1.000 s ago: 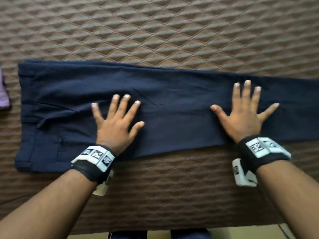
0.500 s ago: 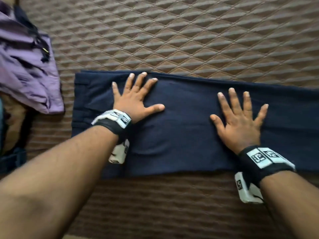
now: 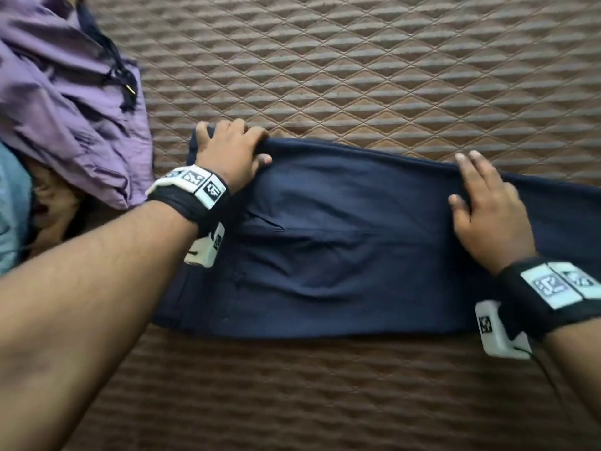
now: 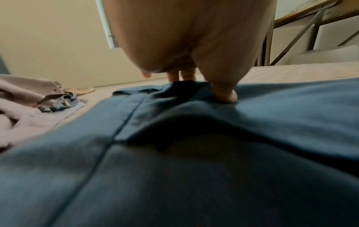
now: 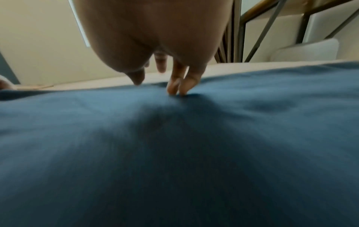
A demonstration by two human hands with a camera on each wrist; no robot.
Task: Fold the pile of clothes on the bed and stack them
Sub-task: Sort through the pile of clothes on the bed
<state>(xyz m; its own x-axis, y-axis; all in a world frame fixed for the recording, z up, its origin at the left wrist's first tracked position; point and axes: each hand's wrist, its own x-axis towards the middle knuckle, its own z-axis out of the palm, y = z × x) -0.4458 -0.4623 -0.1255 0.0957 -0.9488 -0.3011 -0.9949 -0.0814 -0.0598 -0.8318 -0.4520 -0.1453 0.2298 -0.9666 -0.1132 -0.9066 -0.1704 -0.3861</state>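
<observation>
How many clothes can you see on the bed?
3, at least: the navy trousers spread under both hands, the purple garment crumpled at the far left, and a light blue piece at the left edge. More may hide beneath.

In the left wrist view, a plain cream wall (image 4: 48, 38) fills the back at 10 o'clock. A thin white strip (image 4: 106, 27) runs down it at 11 o'clock. At 1 o'clock stands a table (image 4: 303, 13) with a brown wood top and thin grey metal legs (image 4: 299, 36) that cross each other. Just under it, at 2 o'clock, is a soft pale chair (image 4: 326, 53). The right wrist view shows that wall, those legs and that chair too.
</observation>
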